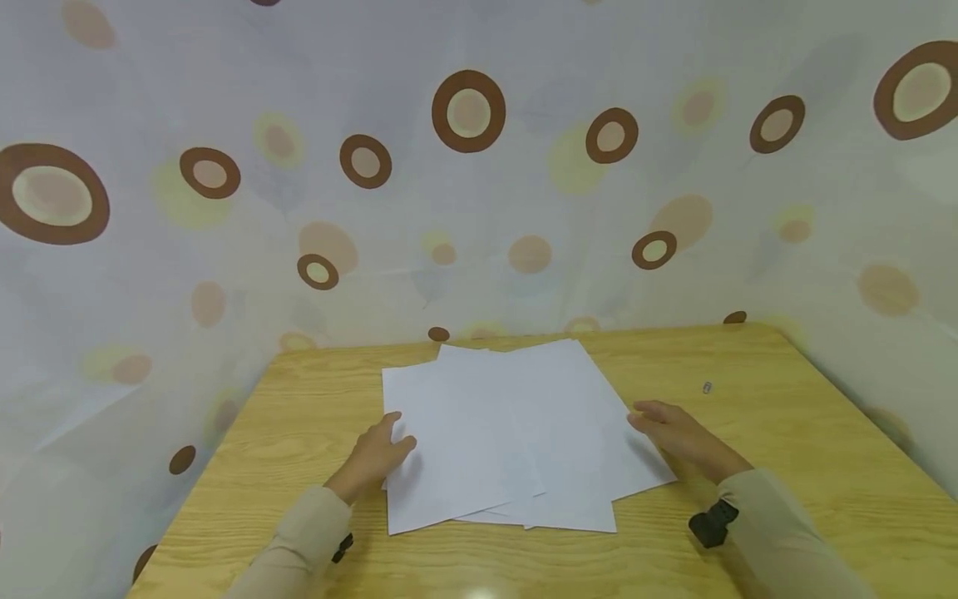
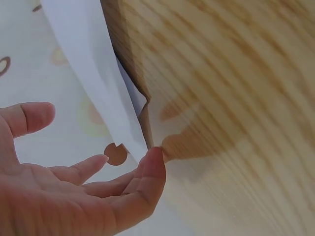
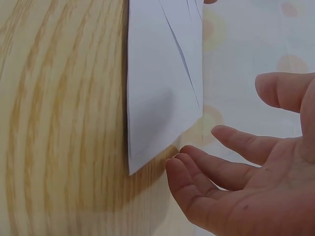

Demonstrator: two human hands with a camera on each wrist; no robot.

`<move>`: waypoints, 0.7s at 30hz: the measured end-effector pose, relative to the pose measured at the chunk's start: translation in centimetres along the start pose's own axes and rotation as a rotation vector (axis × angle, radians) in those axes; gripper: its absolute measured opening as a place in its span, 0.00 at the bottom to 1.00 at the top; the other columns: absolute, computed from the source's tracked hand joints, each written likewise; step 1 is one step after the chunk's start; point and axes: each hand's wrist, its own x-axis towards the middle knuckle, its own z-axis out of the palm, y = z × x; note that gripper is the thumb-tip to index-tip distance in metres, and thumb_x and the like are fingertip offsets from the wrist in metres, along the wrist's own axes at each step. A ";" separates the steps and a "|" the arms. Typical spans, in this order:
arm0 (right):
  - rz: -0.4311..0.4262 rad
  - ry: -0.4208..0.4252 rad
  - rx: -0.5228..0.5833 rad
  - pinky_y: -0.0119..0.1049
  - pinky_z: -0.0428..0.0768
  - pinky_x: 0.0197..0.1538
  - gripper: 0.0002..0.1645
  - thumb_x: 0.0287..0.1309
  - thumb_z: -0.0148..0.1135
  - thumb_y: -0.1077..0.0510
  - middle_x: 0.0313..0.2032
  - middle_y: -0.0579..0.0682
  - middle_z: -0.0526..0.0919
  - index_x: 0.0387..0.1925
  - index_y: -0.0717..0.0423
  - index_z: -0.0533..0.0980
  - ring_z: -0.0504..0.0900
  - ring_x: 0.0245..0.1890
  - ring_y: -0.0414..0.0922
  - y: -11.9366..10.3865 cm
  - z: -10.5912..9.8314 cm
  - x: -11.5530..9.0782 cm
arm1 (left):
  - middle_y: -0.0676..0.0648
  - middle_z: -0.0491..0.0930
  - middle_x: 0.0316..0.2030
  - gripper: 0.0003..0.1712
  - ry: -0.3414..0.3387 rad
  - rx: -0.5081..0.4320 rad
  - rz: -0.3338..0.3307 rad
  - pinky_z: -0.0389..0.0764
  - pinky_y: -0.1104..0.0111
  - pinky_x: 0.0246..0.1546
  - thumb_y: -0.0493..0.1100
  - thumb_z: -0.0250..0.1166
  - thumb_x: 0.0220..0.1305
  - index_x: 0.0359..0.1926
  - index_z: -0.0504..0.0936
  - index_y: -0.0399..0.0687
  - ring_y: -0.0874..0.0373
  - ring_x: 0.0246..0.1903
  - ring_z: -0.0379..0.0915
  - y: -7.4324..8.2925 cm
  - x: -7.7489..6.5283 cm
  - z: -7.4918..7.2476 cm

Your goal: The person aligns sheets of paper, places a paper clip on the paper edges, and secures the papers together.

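Several white sheets of paper (image 1: 456,449) lie overlapping at different angles in the middle of the table. At their left edge is my left hand (image 1: 374,453), fingers spread and loosely bent. The left wrist view puts its lowest fingertips by the corner of the paper (image 2: 93,64), close to the wood; whether they touch the sheet I cannot tell. My right hand (image 1: 684,437) is beside the right edge of the pile, thumb apart from the fingers. In the right wrist view its fingers (image 3: 182,184) are bent just off the paper (image 3: 157,98), holding nothing.
A small metal object, perhaps a paper clip (image 1: 707,388), lies on the wooden table (image 1: 778,416) beyond the right hand. Behind and at both sides hangs a pale cloth (image 1: 524,200) with brown rings and dots, meeting the table's back edge.
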 end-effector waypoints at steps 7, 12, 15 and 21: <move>0.006 0.008 0.018 0.57 0.60 0.57 0.44 0.60 0.42 0.36 0.62 0.70 0.53 0.63 0.67 0.50 0.53 0.60 0.66 0.2 0.3 0.1 | 0.32 0.50 0.64 0.37 -0.045 -0.089 -0.018 0.58 0.46 0.55 0.48 0.51 0.62 0.66 0.48 0.39 0.36 0.61 0.48 0.3 -0.5 -0.2; -0.003 0.001 0.055 0.56 0.60 0.57 0.43 0.61 0.43 0.38 0.62 0.70 0.53 0.63 0.68 0.51 0.53 0.61 0.65 0.5 0.6 0.5 | 0.31 0.47 0.64 0.39 -0.047 -0.104 -0.028 0.57 0.44 0.55 0.48 0.51 0.62 0.67 0.44 0.38 0.34 0.61 0.45 0.1 -0.6 -0.3; -0.006 0.000 0.058 0.56 0.59 0.58 0.45 0.60 0.43 0.36 0.62 0.69 0.53 0.63 0.68 0.51 0.53 0.61 0.64 0.4 0.7 0.6 | 0.30 0.46 0.64 0.38 -0.041 -0.103 -0.034 0.58 0.44 0.55 0.48 0.51 0.63 0.67 0.44 0.38 0.34 0.61 0.45 0.0 -0.6 -0.4; 0.004 0.004 0.050 0.56 0.58 0.58 0.44 0.61 0.43 0.37 0.62 0.69 0.53 0.63 0.68 0.51 0.52 0.61 0.64 0.3 0.5 0.4 | 0.31 0.48 0.64 0.37 -0.036 -0.107 -0.030 0.59 0.45 0.55 0.48 0.51 0.62 0.66 0.46 0.39 0.34 0.61 0.49 0.2 -0.2 -0.2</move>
